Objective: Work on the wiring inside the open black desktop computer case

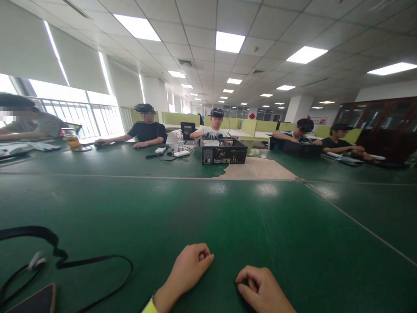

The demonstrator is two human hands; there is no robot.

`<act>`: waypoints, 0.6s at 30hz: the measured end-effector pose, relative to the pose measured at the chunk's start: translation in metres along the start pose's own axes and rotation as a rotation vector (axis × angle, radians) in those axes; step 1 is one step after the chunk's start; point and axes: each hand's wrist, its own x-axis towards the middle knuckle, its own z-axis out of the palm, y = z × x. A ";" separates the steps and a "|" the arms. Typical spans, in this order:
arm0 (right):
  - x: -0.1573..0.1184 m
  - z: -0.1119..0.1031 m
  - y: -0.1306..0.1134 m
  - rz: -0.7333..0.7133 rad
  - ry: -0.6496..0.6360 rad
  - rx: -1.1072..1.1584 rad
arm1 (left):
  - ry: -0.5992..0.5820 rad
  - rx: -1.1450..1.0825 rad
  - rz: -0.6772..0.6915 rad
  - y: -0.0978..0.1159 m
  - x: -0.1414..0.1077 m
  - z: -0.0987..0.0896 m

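Observation:
My left hand [191,266] rests on the green tabletop [182,208] with its fingers curled in and the thumb lying against them. To the right of it, apart by a short gap, my right hand [260,287] also rests curled, thumb near the bent forefinger. Nothing shows in either hand. Left of my left hand, a thin black cable [107,256] loops over the table. A black strap [35,232] and the corner of a dark flat object [35,300] lie at the lower left.
Across the table stands an open black computer case [224,153], with a person in gloves behind it. A water bottle [180,141], white adapters [181,153] and a jar of amber liquid [73,141] are farther left. Several other people sit around the far side.

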 end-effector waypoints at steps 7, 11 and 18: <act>-0.002 0.000 0.000 0.007 0.002 -0.025 | -0.013 0.008 -0.007 0.003 -0.001 -0.002; -0.002 0.000 -0.001 -0.003 -0.006 -0.024 | -0.025 0.008 -0.018 0.005 -0.001 -0.003; -0.002 -0.003 -0.003 -0.006 -0.017 0.003 | -0.058 0.012 -0.009 0.003 0.000 -0.005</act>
